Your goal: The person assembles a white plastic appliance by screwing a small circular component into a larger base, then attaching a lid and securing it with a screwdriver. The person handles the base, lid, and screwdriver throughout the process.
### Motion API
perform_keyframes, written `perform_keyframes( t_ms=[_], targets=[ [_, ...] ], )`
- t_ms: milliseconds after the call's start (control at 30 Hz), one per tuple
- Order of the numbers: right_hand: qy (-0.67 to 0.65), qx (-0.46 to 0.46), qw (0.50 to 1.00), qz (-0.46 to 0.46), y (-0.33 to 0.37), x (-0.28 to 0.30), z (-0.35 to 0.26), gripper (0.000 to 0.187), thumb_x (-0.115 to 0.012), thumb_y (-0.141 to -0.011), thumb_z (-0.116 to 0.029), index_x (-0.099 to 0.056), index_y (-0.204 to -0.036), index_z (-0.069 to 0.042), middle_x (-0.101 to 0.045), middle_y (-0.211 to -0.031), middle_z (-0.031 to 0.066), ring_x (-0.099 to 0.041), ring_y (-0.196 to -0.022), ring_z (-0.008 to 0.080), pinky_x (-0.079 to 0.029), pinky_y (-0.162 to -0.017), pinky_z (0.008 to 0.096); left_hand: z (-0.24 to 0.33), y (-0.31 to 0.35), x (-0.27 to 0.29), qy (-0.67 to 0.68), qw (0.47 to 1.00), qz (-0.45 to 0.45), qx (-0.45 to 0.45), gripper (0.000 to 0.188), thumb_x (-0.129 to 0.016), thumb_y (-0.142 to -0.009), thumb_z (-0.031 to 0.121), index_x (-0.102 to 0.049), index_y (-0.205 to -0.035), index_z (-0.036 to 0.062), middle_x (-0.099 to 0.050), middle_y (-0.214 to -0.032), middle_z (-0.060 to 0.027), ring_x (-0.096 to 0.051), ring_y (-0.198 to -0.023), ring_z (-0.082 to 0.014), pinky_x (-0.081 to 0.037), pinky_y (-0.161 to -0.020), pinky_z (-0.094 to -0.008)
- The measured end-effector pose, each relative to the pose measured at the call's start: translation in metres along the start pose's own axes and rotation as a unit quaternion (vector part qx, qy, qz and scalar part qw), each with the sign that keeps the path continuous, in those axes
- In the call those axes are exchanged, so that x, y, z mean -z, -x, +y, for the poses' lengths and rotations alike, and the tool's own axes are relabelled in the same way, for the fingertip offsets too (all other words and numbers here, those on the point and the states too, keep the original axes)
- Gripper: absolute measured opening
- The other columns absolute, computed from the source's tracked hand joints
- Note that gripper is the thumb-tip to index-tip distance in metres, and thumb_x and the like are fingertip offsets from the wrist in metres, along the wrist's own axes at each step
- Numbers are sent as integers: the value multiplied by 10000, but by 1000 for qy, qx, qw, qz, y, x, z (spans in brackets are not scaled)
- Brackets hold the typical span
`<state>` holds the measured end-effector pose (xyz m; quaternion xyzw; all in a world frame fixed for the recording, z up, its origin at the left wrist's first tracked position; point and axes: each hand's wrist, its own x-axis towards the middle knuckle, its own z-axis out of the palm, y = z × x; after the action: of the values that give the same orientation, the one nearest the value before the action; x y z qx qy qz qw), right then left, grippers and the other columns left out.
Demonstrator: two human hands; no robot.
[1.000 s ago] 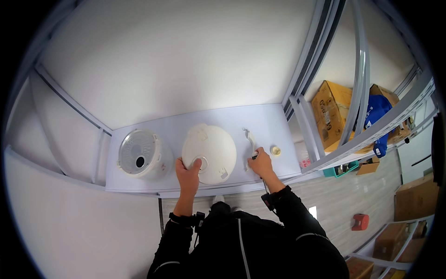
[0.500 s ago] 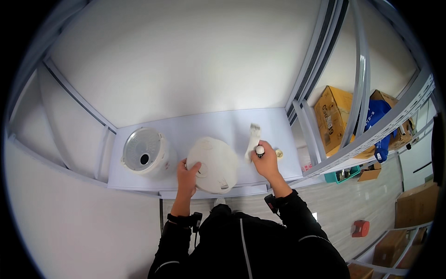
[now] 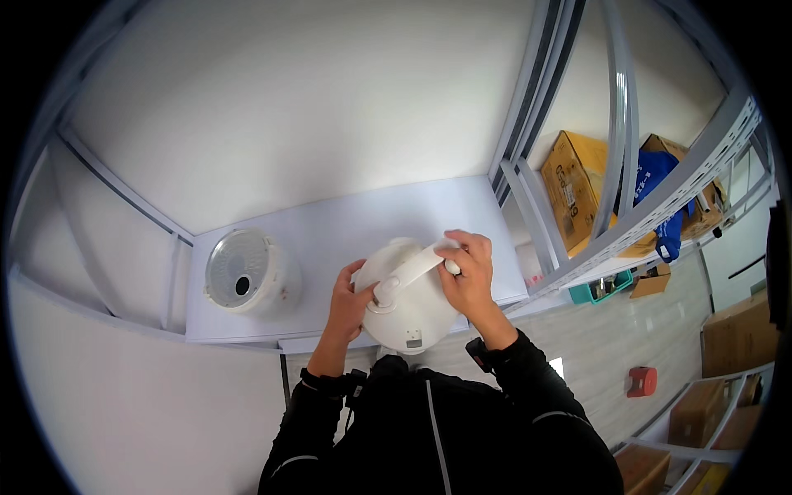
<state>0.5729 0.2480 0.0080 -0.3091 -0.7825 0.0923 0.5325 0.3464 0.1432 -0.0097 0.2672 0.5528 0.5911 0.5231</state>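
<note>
A round white lid (image 3: pixel 425 309) is held in front of me over the front edge of the table, with a small grey patch near its lower rim. My left hand (image 3: pixel 348 305) grips its left side, with the thumb reaching onto the top. A long white handle-like piece (image 3: pixel 417 268) lies slantwise across the lid, its round end by my left thumb. My right hand (image 3: pixel 469 272) has its fingers closed round the upper end of that piece. A small white rounded end (image 3: pixel 452 266) shows at the same fingers; what it belongs to is hidden.
On the left of the white table (image 3: pixel 330 223) stands a white round pot-like body (image 3: pixel 280 285) with a metallic inside. Grey frame posts (image 3: pixel 528 99) rise at the right. Beyond them are a yellow cardboard box (image 3: pixel 569 186), blue cloth (image 3: pixel 660 181) and a teal crate (image 3: pixel 598 289).
The white handle-like piece went from the table side to across the lid, carried by my right hand. The lid and my left hand shifted slightly right.
</note>
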Motion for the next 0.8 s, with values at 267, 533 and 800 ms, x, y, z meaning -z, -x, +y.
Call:
perform_keyframes(
  t_ms=[267, 533, 800],
  targets=[
    [-40, -79, 996, 10, 4, -9, 8, 328, -802, -746, 79, -772, -1013, -110, -594, -1246, 114, -605, -905, 285, -511, -741, 381, -12, 3, -10, -3, 997, -35, -63, 702, -713, -962, -29, -443, -1607, 34, -705, -1309, -169, -699, -1181, -237, -579, -991, -349],
    [-146, -143, 978, -38, 7, -18, 5, 259, -757, -821, 86, -742, -1039, -54, -701, -1318, 162, -726, -1102, 313, -569, -922, 371, -20, 5, 1, -114, 971, -25, -210, 541, -727, -968, 0, -621, -1496, 55, -563, -1527, -174, -602, -1333, -220, -489, -1112, -352],
    [-154, -124, 980, -14, 3, -21, -10, 298, -741, -795, 92, -747, -1050, -63, -692, -1360, 133, -715, -1165, 332, -587, -934, 378, -15, 13, -1, -136, 973, -74, -171, 256, -834, -914, 125, -775, -1151, 51, -549, -1459, -147, -593, -1313, -254, -489, -1094, -368]
  ],
)
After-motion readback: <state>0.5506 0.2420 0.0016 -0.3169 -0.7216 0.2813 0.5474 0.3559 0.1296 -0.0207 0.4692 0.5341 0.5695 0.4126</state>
